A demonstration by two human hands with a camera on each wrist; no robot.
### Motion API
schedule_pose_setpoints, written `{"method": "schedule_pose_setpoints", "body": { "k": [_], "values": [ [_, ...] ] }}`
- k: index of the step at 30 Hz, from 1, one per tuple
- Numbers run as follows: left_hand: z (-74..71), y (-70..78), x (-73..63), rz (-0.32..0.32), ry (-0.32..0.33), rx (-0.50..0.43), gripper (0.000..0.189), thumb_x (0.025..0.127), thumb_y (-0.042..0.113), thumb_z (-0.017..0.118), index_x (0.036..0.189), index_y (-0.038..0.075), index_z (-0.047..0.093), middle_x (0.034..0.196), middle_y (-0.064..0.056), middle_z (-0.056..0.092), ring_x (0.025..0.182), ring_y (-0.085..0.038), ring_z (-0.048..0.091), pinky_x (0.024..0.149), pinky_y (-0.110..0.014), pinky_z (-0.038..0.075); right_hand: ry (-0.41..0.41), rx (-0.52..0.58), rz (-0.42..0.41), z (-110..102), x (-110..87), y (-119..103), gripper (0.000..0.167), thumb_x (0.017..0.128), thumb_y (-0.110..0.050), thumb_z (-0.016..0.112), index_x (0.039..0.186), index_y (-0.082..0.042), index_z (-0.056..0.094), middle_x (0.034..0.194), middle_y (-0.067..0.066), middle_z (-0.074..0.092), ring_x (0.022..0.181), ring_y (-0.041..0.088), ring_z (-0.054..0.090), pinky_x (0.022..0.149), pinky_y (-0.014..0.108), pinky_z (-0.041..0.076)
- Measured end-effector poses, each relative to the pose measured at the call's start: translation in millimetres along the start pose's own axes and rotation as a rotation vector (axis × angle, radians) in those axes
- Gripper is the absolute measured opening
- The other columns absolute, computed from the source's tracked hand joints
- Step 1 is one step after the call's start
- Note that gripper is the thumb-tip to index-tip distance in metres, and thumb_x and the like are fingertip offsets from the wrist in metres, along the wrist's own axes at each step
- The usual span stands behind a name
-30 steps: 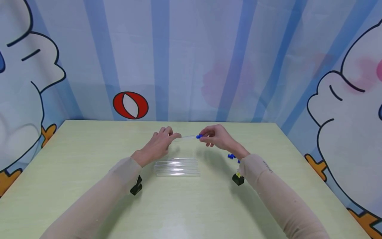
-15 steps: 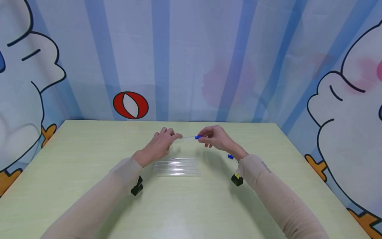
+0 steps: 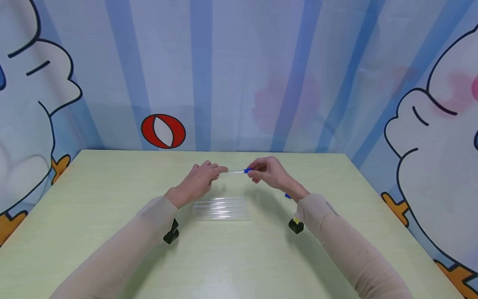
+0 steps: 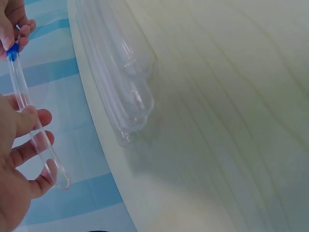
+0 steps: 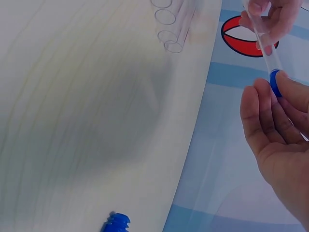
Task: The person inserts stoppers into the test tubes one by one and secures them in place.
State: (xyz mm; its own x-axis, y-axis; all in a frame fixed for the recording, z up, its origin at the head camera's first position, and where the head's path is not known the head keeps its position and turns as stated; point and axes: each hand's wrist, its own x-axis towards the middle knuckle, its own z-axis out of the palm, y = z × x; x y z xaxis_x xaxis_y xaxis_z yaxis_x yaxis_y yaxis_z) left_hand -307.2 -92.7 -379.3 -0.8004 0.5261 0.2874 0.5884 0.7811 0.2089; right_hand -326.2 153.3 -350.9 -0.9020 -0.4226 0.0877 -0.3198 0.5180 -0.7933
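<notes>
My left hand (image 3: 201, 181) holds a clear glass or plastic test tube (image 4: 20, 79) between thumb and fingers, its rounded end near my palm in the left wrist view. With thumb and fingers, my right hand (image 3: 271, 172) pinches a blue stopper (image 5: 275, 83) at the tube's mouth. The stopper covers the mouth; how deep it sits I cannot tell. Both hands are raised above the far part of the table. Below them several more clear test tubes (image 3: 223, 210) lie side by side, with open mouths in the right wrist view.
On the pale table (image 3: 231, 257), another blue stopper (image 5: 117, 223) lies right of the tubes, partly hidden by my right wrist in the head view. A striped blue curtain (image 3: 231, 83) stands behind the table's far edge.
My right hand has shifted slightly left, and its wrist now hides more of the blue stoppers on the table. The left hand's fingers have moved a little on the tube.
</notes>
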Motion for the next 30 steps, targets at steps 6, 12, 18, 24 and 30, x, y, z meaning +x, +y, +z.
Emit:
{"method": "schedule_pose_setpoints", "body": {
  "k": [6, 12, 18, 24, 30],
  "values": [
    [-5.3, 4.6, 3.3, -0.002, 0.0, 0.032, 0.045, 0.091, -0.003, 0.059, 0.131, 0.018, 0.059, 0.109, -0.006, 0.069, 0.1, -0.023, 0.056, 0.078, -0.041, 0.047, 0.024, -0.021, -0.013, -1, 1.2, -1, 0.019, 0.09, -0.01, 0.066, 0.104, 0.002, 0.069, 0.091, 0.018, 0.072, 0.07, 0.022, 0.068, 0.079, 0.049, 0.056],
    [-8.0, 6.1, 3.9, -0.005, -0.013, 0.049, 0.046, 0.091, -0.003, 0.058, 0.131, 0.019, 0.059, 0.11, -0.006, 0.069, 0.1, -0.023, 0.055, 0.078, -0.041, 0.046, 0.018, -0.009, -0.005, 0, 0.0, -2, 0.019, 0.09, -0.011, 0.066, 0.104, 0.002, 0.069, 0.091, 0.018, 0.072, 0.082, 0.04, 0.068, 0.081, 0.052, 0.055],
    [-9.2, 4.6, 4.2, -0.025, -0.032, -0.01, 0.044, 0.091, -0.001, 0.059, 0.132, 0.017, 0.059, 0.111, -0.006, 0.069, 0.102, -0.023, 0.055, 0.081, -0.044, 0.047, 0.025, -0.013, -0.007, 1, 0.8, -1, 0.024, 0.097, -0.024, 0.058, 0.106, -0.003, 0.067, 0.086, 0.013, 0.07, 0.072, 0.04, 0.063, 0.068, 0.04, 0.057],
    [-12.8, 6.4, 6.0, -0.035, -0.044, -0.044, 0.041, 0.094, 0.0, 0.056, 0.132, 0.015, 0.058, 0.111, -0.008, 0.068, 0.101, -0.024, 0.055, 0.085, -0.046, 0.047, 0.024, -0.137, -0.073, 6, 2.2, 1, 0.035, 0.105, -0.031, 0.039, 0.09, -0.006, 0.058, 0.072, 0.008, 0.058, 0.054, 0.02, 0.048, 0.052, 0.027, 0.042],
    [-12.9, 9.5, 5.4, -0.006, -0.054, -0.076, 0.034, 0.098, 0.009, 0.052, 0.132, 0.01, 0.057, 0.121, -0.011, 0.065, 0.104, -0.026, 0.056, 0.093, -0.044, 0.048, 0.051, -0.123, -0.097, 13, -0.3, 0, 0.036, 0.107, -0.024, 0.031, 0.08, -0.006, 0.046, 0.066, 0.003, 0.04, 0.056, 0.016, 0.034, 0.058, 0.026, 0.033]
  ]
}}
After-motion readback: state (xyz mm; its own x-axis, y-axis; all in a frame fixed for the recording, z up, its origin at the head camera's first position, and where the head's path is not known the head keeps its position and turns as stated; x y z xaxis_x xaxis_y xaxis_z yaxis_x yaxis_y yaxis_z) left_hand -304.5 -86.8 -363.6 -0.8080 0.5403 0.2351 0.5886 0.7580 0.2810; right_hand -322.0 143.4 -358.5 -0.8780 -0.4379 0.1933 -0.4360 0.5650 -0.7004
